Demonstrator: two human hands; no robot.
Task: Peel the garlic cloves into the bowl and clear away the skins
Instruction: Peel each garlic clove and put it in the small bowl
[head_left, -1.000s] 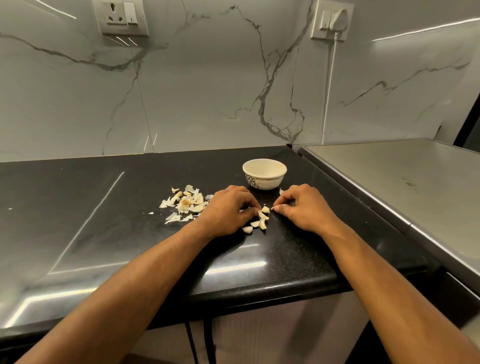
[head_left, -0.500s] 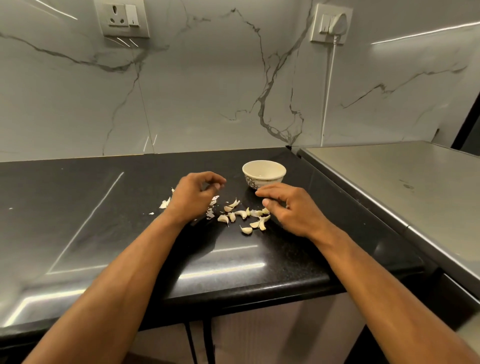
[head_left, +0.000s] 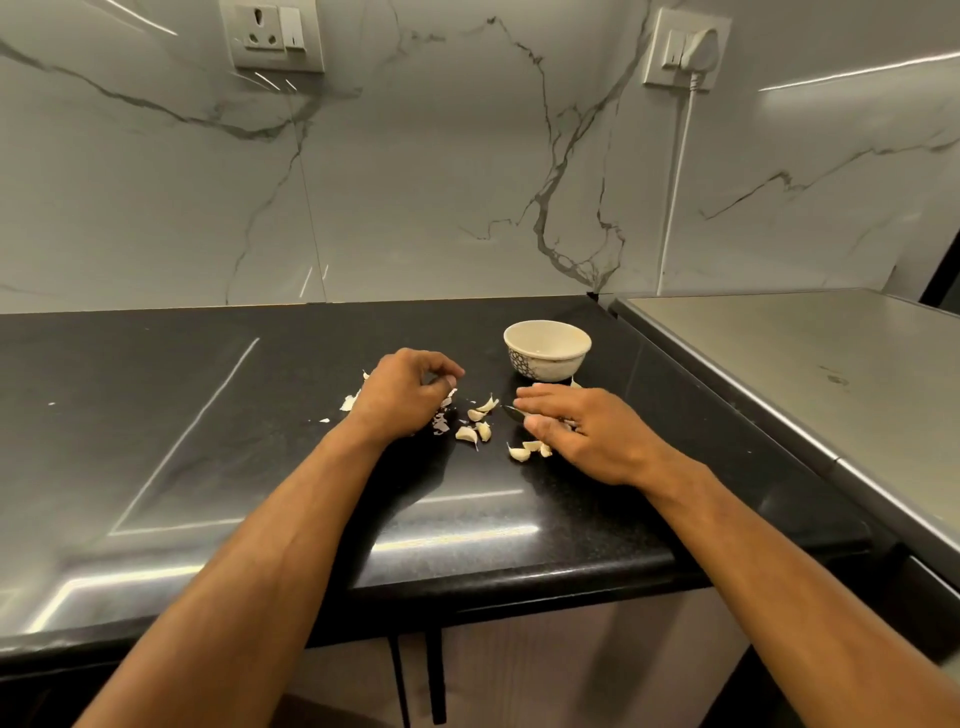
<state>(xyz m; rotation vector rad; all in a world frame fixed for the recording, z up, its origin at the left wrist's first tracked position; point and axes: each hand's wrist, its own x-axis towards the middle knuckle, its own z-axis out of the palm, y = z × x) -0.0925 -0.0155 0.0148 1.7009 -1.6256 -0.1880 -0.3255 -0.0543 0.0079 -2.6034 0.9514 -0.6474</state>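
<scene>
Several garlic cloves (head_left: 475, 423) lie loose on the black counter (head_left: 260, 467), just in front of a small cream bowl (head_left: 547, 348). My left hand (head_left: 405, 397) sits on the pile of garlic skins (head_left: 349, 402), left of the cloves, and its curled fingers and thumb close onto the skins. Only the edges of the pile show around the hand. My right hand (head_left: 576, 428) lies low over the right-hand cloves (head_left: 522, 451) with its fingers stretched out toward the left, and it hides a few of them. I cannot see into the bowl.
A steel appliance top (head_left: 779, 374) adjoins the counter on the right, slightly higher. The marble wall behind carries a socket (head_left: 272, 34) and a plug (head_left: 685, 49) with a white cable running down. The counter's front edge (head_left: 467, 587) is close to me.
My left hand left the cloves and moved left onto the skin pile. My right hand opened out and slid over the cloves, which now lie spread apart.
</scene>
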